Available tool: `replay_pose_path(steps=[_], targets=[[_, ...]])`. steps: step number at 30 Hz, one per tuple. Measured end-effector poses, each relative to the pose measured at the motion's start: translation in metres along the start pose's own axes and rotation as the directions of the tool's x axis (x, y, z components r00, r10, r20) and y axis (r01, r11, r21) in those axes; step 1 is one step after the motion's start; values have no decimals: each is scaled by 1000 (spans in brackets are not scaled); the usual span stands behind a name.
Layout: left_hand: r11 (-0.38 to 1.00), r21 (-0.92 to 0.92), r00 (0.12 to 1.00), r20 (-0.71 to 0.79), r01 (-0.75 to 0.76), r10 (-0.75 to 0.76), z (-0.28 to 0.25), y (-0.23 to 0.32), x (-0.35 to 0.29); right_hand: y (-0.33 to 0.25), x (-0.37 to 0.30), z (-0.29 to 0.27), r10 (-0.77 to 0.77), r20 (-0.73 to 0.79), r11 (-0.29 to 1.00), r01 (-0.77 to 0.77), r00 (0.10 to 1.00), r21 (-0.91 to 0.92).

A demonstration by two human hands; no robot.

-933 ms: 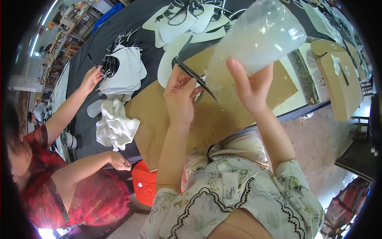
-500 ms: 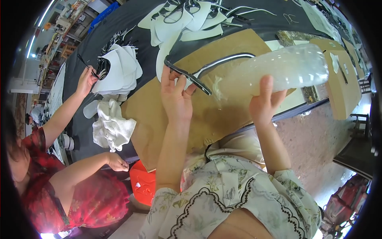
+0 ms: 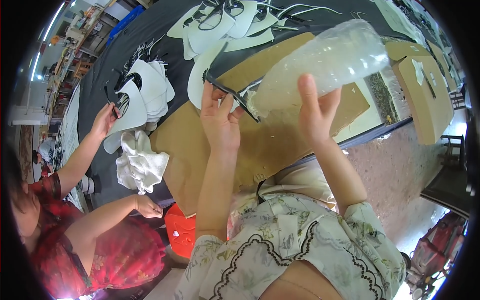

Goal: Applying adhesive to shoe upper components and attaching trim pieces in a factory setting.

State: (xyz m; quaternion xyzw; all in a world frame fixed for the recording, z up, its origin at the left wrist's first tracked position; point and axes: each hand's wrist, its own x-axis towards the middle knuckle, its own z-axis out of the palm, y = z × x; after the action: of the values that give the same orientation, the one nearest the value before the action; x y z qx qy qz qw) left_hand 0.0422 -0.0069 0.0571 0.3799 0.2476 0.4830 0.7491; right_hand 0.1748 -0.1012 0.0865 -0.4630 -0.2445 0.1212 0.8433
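My left hand [image 3: 221,126] pinches a black strap [image 3: 225,89] with a white edge, holding it up above the brown cardboard sheet [image 3: 182,140]. A curved white piece [image 3: 200,75] lies just behind the strap. In my right hand [image 3: 316,114] is a large translucent plastic bottle [image 3: 327,57] with whitish contents, tilted so that its narrow end points down to the left. That end, smeared with a pale crust, is at the strap near my left fingertips; whether they touch I cannot tell. The fingers on the bottle's far side are hidden.
White pieces with black straps are heaped at the back [image 3: 212,32]. Beside a second stack [image 3: 150,92] on the left, a co-worker's hand [image 3: 105,120] holds a thin dark strip. A white cloth [image 3: 142,162] lies near it. Cardboard boxes [image 3: 425,95] stand at right, a red stool [image 3: 179,232] below.
The bottle has moved left and tipped more steeply, bringing its narrow end to the strap. My left hand stays nearly in place. The co-worker's raised hand has lowered slightly.
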Motion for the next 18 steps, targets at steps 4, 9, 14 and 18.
replay_pose_path(steps=[4,9,14,18], targets=[[1000,23,999,-51,12,-10,-5,0,8,7,12,-13,-196,82,946,210,977,-246],[1000,-11,996,-85,22,-23,-21,-14,48,4,34,-32,18,-167,999,-26,986,-44],[410,883,972,230,-229,47,-50,-27,72,1,60,-67,80,-281,993,-51,957,107],[-95,880,883,455,-466,-114,-39,-6,60,-2,74,-88,97,-275,988,-58,957,144]])
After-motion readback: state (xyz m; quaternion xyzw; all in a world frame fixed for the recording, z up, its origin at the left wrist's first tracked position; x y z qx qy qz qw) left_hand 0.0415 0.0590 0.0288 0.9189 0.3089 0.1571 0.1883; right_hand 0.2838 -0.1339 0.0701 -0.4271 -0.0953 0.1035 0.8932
